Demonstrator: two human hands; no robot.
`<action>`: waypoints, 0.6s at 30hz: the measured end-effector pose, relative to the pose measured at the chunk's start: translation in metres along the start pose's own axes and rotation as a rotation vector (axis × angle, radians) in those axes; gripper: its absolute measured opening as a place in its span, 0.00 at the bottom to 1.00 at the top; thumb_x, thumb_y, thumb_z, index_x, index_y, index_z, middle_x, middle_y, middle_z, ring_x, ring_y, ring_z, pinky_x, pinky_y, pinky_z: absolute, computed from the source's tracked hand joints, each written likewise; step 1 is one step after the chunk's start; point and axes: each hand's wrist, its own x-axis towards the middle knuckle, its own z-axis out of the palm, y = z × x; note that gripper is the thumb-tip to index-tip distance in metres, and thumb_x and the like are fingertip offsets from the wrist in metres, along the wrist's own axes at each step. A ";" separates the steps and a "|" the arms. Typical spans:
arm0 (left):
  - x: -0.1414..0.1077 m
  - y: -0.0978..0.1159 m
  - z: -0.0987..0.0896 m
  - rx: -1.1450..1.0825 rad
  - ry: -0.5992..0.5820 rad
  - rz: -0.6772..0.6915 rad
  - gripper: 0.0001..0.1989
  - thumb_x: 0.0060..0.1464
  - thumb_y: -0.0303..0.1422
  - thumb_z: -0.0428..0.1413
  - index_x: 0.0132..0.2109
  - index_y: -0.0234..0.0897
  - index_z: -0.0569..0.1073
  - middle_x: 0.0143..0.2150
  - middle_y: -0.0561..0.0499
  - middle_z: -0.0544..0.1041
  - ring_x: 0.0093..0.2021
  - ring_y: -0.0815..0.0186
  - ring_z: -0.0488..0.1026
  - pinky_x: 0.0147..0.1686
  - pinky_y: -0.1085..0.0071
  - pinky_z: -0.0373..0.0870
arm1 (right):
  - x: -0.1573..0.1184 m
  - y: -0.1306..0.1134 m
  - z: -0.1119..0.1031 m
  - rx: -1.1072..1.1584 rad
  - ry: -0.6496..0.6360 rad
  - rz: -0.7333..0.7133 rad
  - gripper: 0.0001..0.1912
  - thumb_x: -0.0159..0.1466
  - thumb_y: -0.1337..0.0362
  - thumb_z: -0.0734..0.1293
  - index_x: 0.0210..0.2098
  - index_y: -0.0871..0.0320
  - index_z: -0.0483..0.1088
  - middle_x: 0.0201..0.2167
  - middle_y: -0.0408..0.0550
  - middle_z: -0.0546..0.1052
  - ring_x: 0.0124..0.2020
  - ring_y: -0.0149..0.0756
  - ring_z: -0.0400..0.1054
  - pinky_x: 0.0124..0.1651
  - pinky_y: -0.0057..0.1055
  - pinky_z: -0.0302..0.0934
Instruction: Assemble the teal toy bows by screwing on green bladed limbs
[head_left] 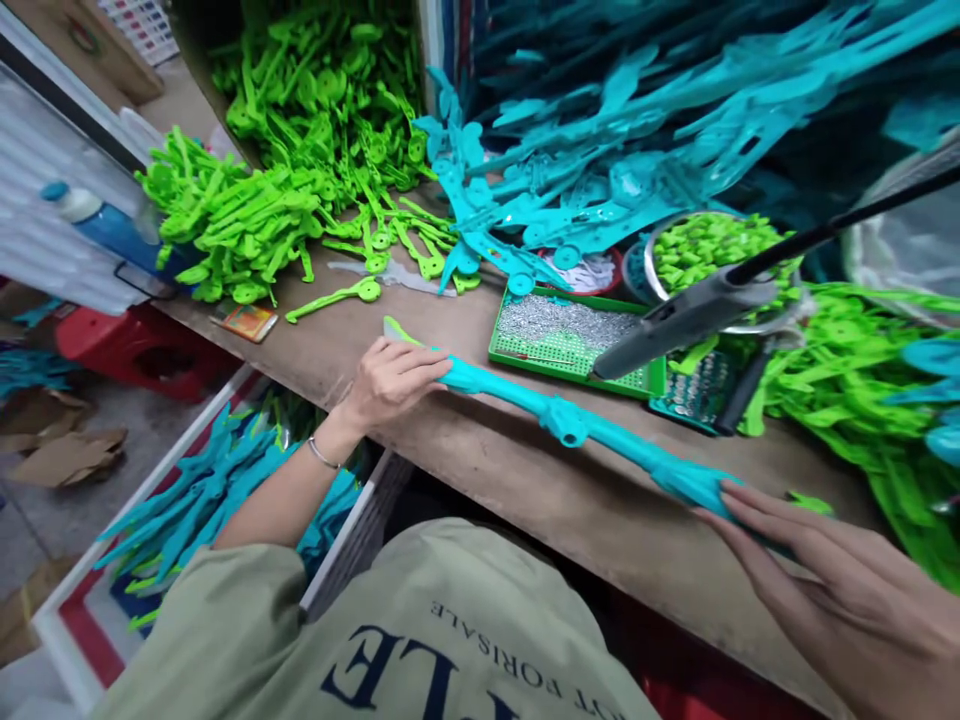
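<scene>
A long turquoise plastic part (pixel 562 420) stretches between my two hands above the front of the bench. My left hand (pixel 401 380) is closed around its left end, where a bright green tip (pixel 400 330) sticks out past the fingers. On the right end, my right hand (pixel 817 560) pinches the turquoise part between thumb and fingers. Just beyond it lies a green tray (pixel 577 345) of small silvery metal pieces. A grey screwdriver-like tool (pixel 675 315) on a black cord or rod slants over the tray's right side.
Green plastic parts (pixel 255 220) are heaped at the back left, turquoise ones (pixel 570 180) at the back right. A bowl (pixel 660 250) holds small green pieces. Below the bench edge at left, a crate (pixel 82 610) holds turquoise parts. A red stool (pixel 142 345) stands on the floor.
</scene>
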 end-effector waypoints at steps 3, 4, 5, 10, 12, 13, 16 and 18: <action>0.000 0.010 -0.013 0.001 -0.055 -0.013 0.08 0.68 0.38 0.57 0.49 0.44 0.79 0.51 0.51 0.84 0.46 0.63 0.81 0.48 0.62 0.66 | -0.011 -0.011 0.002 0.055 0.010 0.086 0.14 0.61 0.63 0.77 0.47 0.48 0.78 0.34 0.45 0.85 0.30 0.40 0.80 0.32 0.38 0.72; 0.000 0.014 -0.018 0.011 -0.111 -0.034 0.08 0.68 0.38 0.57 0.49 0.43 0.79 0.50 0.50 0.84 0.46 0.62 0.81 0.51 0.60 0.65 | -0.016 -0.017 0.004 0.074 0.000 0.129 0.12 0.61 0.65 0.77 0.43 0.50 0.78 0.35 0.45 0.85 0.32 0.39 0.81 0.36 0.37 0.73; 0.002 0.019 -0.023 0.023 -0.187 -0.063 0.09 0.67 0.37 0.57 0.50 0.42 0.78 0.50 0.48 0.84 0.47 0.59 0.80 0.54 0.58 0.64 | -0.022 -0.024 0.007 0.083 -0.007 0.167 0.10 0.60 0.67 0.78 0.41 0.52 0.77 0.36 0.46 0.85 0.33 0.39 0.81 0.38 0.37 0.73; 0.020 0.033 -0.009 -0.004 -0.570 -0.132 0.33 0.54 0.36 0.63 0.65 0.34 0.67 0.59 0.37 0.77 0.59 0.46 0.73 0.60 0.51 0.62 | -0.055 -0.065 0.029 0.009 0.082 0.189 0.14 0.57 0.73 0.79 0.33 0.54 0.71 0.35 0.45 0.83 0.35 0.38 0.80 0.39 0.34 0.70; 0.027 0.033 0.011 -0.076 -0.709 -0.110 0.29 0.53 0.35 0.62 0.62 0.35 0.70 0.57 0.39 0.78 0.56 0.47 0.74 0.56 0.53 0.65 | -0.065 -0.076 0.034 -0.025 0.110 0.226 0.15 0.57 0.73 0.78 0.32 0.54 0.69 0.34 0.45 0.82 0.36 0.38 0.79 0.39 0.33 0.69; 0.030 0.033 0.019 -0.107 -0.747 -0.101 0.25 0.53 0.35 0.60 0.58 0.36 0.72 0.53 0.40 0.79 0.53 0.48 0.76 0.52 0.56 0.66 | -0.069 -0.079 0.035 -0.029 0.107 0.247 0.15 0.57 0.73 0.78 0.33 0.54 0.69 0.34 0.45 0.81 0.37 0.38 0.78 0.39 0.34 0.69; 0.029 0.031 0.035 -0.107 -0.636 -0.108 0.15 0.54 0.34 0.57 0.49 0.37 0.75 0.44 0.42 0.79 0.46 0.49 0.76 0.45 0.57 0.66 | -0.070 -0.080 0.027 0.003 0.078 0.323 0.15 0.58 0.72 0.77 0.40 0.54 0.70 0.40 0.50 0.80 0.40 0.40 0.77 0.42 0.36 0.71; 0.022 0.028 0.038 -0.028 -0.434 -0.147 0.14 0.53 0.34 0.58 0.48 0.38 0.74 0.42 0.42 0.78 0.46 0.48 0.75 0.45 0.55 0.64 | -0.063 -0.074 0.019 0.020 0.052 0.391 0.21 0.60 0.68 0.77 0.50 0.55 0.70 0.47 0.56 0.79 0.46 0.45 0.76 0.47 0.41 0.71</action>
